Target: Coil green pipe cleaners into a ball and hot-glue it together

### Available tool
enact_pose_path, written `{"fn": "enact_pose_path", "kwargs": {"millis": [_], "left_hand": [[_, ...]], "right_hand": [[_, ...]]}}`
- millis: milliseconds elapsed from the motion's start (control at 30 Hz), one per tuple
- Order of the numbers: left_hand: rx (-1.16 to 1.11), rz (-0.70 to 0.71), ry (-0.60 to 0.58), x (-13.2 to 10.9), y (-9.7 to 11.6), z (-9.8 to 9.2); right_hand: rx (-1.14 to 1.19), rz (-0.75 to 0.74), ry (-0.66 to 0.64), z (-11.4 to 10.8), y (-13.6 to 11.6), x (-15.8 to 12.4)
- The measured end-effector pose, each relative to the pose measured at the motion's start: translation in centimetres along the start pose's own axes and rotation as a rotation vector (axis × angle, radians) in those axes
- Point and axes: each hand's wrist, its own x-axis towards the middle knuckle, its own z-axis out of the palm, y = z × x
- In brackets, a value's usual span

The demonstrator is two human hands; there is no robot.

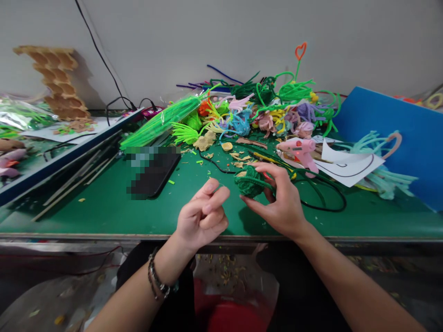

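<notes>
My right hand (282, 203) grips a dark green piece wound from fuzzy pipe cleaner (249, 182) between thumb and fingers, above the table. A beige patch shows on its upper side. Just left of it, apart from the piece, is my left hand (204, 214), fingers curled in and thumb against the index finger. A faint thin strand seems to show near those fingertips; what they pinch, if anything, is too small to name. Behind my right hand lies a pink glue gun (299, 152) with a black cord.
Pipe-cleaner bundles and flowers (238, 120) heap along the back. A black phone (157, 173) lies at left, near thin sticks (79, 177) and a blue-edged board (69, 154). White paper (349, 163), pale teal stems (384, 161) and a blue panel (398, 133) are at right. Scraps litter the green table (138, 221).
</notes>
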Motion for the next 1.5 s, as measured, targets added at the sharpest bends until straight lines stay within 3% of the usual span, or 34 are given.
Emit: {"fn": "enact_pose_path", "kwargs": {"millis": [133,333,433,600,700,867,1000,1100,1267,1367,1500], "left_hand": [[0.139,-0.037,-0.023,-0.1,0.1,0.6],[0.477,0.064,-0.073,0.1,-0.1,0.8],[0.529,0.139,0.037,0.4,-0.1,0.5],[0.740,0.400,0.414,0.9,-0.2,-0.7],[0.863,0.393,0.464,1.0,-0.8,-1.1],[0.769,0.232,0.380,0.8,-1.6,-0.6],[0.798,0.256,0.440,0.9,-1.6,-0.5],[0.692,0.182,0.451,1.0,-1.6,-0.7],[0.370,0.064,0.415,1.2,-1.4,-0.5],[0.265,0.022,0.447,1.1,-1.1,-0.2],[0.162,-0.038,0.460,0.9,-0.8,0.0]], "right_hand": [[0.003,0.002,-0.004,0.1,0.1,0.0],[0.002,-0.001,0.008,-0.1,0.0,0.1],[-0.010,0.009,0.021,-0.3,-0.1,0.1],[0.007,-0.023,-0.008,-0.4,-0.3,0.0],[0.044,-0.068,-0.095,-0.2,-0.5,-0.2],[0.014,-0.127,-0.188,0.1,-1.1,-0.4],[-0.032,-0.149,-0.253,0.1,-1.5,-0.4],[-0.022,-0.145,-0.270,0.0,-1.4,-0.3],[0.183,-0.038,-0.216,-0.7,-1.4,0.1],[0.286,0.081,-0.204,-1.4,-1.5,0.6],[0.312,0.110,-0.154,-2.1,-1.4,1.1]]}}
